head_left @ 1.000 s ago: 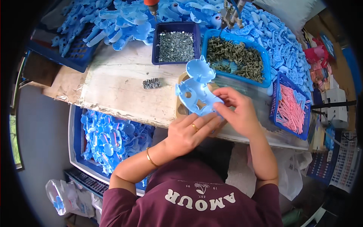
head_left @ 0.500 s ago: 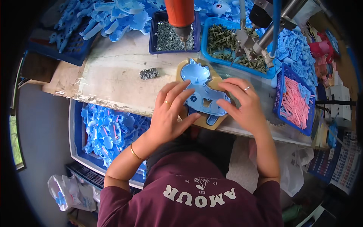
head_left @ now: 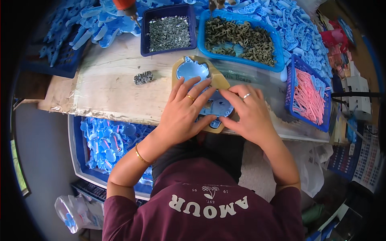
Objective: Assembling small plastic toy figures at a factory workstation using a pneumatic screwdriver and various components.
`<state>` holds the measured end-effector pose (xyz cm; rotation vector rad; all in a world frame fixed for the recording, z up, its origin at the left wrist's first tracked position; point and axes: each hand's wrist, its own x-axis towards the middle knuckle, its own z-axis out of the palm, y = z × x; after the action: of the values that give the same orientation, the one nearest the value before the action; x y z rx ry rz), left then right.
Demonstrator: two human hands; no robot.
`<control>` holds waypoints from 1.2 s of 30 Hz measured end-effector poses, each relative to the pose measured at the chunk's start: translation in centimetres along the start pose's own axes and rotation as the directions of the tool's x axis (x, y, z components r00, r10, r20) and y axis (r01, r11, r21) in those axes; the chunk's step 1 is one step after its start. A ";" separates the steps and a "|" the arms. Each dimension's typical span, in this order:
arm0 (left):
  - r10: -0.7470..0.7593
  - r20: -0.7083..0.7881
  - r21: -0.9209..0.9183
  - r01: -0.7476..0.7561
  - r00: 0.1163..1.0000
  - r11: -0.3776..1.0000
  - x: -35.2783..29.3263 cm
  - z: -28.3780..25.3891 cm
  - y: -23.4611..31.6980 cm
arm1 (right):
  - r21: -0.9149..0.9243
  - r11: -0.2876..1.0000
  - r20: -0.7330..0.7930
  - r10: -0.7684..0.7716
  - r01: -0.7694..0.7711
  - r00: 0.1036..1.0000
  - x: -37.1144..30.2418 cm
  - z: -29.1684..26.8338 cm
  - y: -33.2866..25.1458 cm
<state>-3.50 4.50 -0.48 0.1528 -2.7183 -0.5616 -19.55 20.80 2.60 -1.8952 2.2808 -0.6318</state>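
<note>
A light blue plastic toy shell (head_left: 192, 69) lies hollow side up in a tan-rimmed holding block (head_left: 217, 80) at the bench's front edge. My left hand (head_left: 181, 110) spans its left part, fingers spread across the top and thumb at the lower edge. On the shell's right end, my right hand (head_left: 250, 114) has it between thumb and forefinger. Both hands cover much of the shell's middle, so what lies under the fingers is hidden. A small cluster of grey metal pieces (head_left: 143, 77) rests on the bench to the left.
Beyond the block stand a dark blue tray of small metal screws (head_left: 169, 34) and a blue tray of olive-coloured parts (head_left: 245, 40). An orange power screwdriver (head_left: 124, 5) hangs at top left. A basket of pink strips (head_left: 309, 96) is at right; a blue-part bin (head_left: 112, 140) sits below left.
My hands have come down from hovering at the shell's edges onto it and closer together. The view has shifted, and the screwdriver now appears farther left and higher.
</note>
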 end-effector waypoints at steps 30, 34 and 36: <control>-0.030 0.031 -0.008 0.030 0.999 1.000 0.2 -0.3 0.0 | 0.854 0.371 0.173 0.458 -0.364 0.872 7.4 -4.3 13.5; 0.038 -0.020 0.066 -0.036 0.999 0.997 1.9 -1.8 2.2 | 0.944 0.192 0.188 0.360 -0.270 0.914 3.1 -3.9 10.3; -0.077 -0.105 -0.317 0.040 0.991 0.948 3.2 -1.6 3.0 | 0.943 0.197 0.212 0.261 -0.267 0.942 1.8 -3.5 7.9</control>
<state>-5.92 6.10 3.16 0.1776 -2.4793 -0.9624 -28.34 20.98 3.11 -0.7919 1.3792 -1.4971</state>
